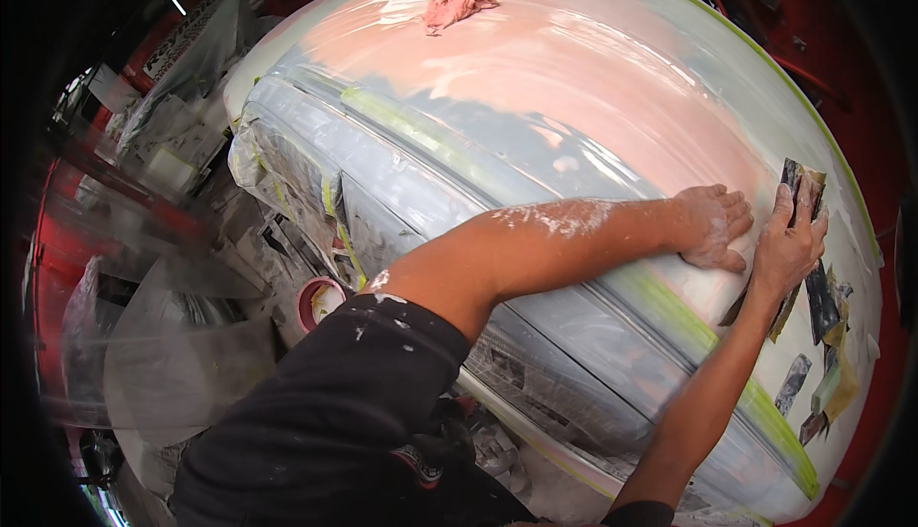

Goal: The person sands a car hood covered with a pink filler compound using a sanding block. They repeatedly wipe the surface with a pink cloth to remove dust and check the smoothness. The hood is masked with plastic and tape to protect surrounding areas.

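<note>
A vehicle's large curved roof (pixel 593 77) lies before me, patched in pink, grey and white. My left hand (pixel 715 229) rests flat on it with the fingers spread, holding nothing; pale dust coats the hand and forearm. Just to its right, my right hand (pixel 790 245) is closed around a long, dark sanding block (pixel 792 178) that lies against the white part of the roof. The hand covers the block's middle. Worn strips of sandpaper (pixel 820 305) lie to the right of that hand, with another dark scrap (pixel 792 384) nearer to me.
A crumpled pink cloth (pixel 457 12) lies on the far part of the roof. Yellow-green masking tape (pixel 765 412) runs along the side edge, above masked windows. Below at the left stands a pink-rimmed bucket (pixel 308 305). Plastic sheeting (pixel 177 355) covers things farther left.
</note>
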Available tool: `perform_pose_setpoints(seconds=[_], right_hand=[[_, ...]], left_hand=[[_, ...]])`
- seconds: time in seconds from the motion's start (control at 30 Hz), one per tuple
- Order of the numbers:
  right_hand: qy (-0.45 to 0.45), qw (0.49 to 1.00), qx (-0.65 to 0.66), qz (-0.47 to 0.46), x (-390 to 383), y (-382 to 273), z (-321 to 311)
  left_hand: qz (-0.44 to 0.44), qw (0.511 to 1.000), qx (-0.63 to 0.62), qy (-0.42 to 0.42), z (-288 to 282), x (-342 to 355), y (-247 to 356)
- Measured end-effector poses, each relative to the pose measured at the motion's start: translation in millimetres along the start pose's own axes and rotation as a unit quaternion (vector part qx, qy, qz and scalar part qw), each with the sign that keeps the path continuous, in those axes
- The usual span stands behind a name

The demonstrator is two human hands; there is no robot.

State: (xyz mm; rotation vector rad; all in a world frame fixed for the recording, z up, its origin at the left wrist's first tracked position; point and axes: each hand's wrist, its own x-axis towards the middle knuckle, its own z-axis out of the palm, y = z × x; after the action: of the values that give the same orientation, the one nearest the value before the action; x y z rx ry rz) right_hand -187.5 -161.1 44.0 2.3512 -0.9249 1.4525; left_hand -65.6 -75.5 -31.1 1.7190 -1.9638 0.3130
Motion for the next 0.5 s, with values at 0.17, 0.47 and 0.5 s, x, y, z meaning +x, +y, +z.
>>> perform_pose_setpoints(seconds=[0.17, 0.47, 0.5], right_hand=[[-0.031, 0.999, 0.005, -0.022, -4.7, 0.2, -1.6], [-0.031, 0.999, 0.034, 0.002, -4.2, 5.2, -3.4], [-0.022, 0.999, 0.035, 0.013, -2.4, 8.9, -3.1]], left_hand=[[-0.111, 0.979, 0.028, -0.167, -87.6, -51.8, -56.9], [-0.273, 0.948, 0.135, -0.096, -145.5, -167.8, -173.4], [-0.295, 0.940, 0.142, -0.093, -148.7, -173.3, -179.4]])
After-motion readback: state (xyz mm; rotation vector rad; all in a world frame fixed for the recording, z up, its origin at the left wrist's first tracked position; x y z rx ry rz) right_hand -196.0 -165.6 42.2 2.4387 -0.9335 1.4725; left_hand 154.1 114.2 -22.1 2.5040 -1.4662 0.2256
